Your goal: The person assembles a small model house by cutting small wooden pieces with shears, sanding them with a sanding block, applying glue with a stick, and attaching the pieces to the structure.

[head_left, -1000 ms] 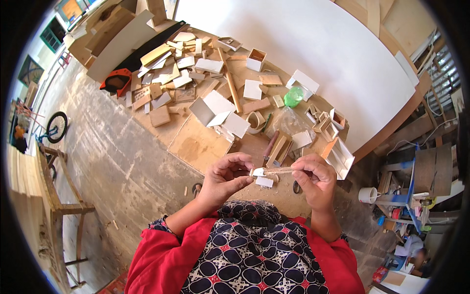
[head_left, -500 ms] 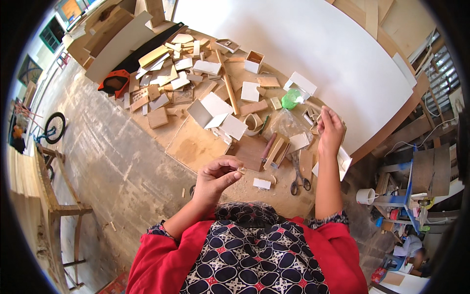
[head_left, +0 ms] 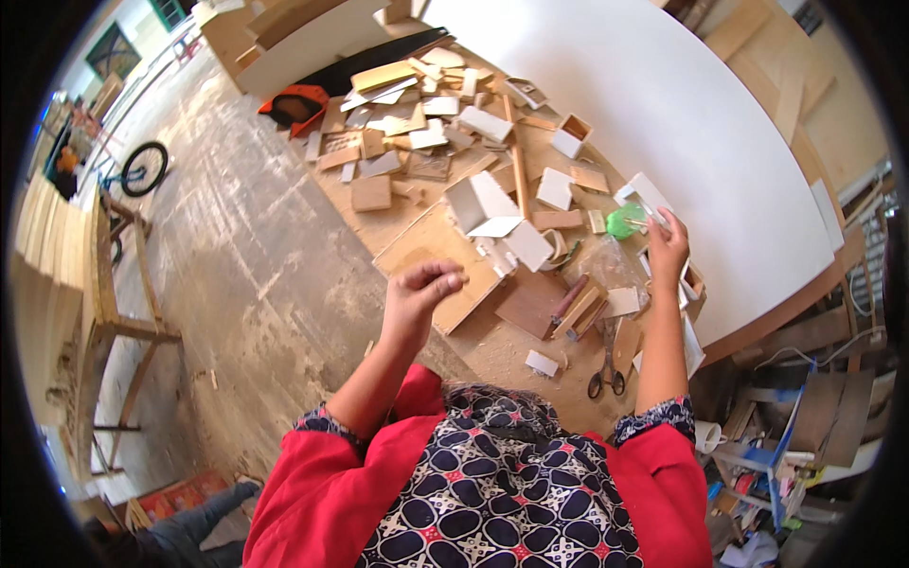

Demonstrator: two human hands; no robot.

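My left hand (head_left: 417, 295) is raised over the near edge of the work board, thumb and fingers pinched on a small light-coloured piece (head_left: 463, 277) too small to name. My right hand (head_left: 669, 248) is at the right, its fingers closed on a thin pale stick (head_left: 640, 221) whose far end reaches to the green plastic cup (head_left: 621, 223). The fingers hide part of the stick. Beside the cup lies a crumpled clear plastic bag (head_left: 606, 260). A white box-like piece (head_left: 644, 192) stands just behind it.
Wood offcuts (head_left: 407, 123) are heaped at the far left of the board, beside a handsaw with an orange handle (head_left: 295, 106). Black scissors (head_left: 606, 372) and a small white block (head_left: 542, 363) lie near me. A large white panel (head_left: 644, 85) spans the back right.
My right hand has lowered the stick to the green cup. The left hand still pinches its small piece. The whole view has swung, and a person's leg now shows at the lower left.
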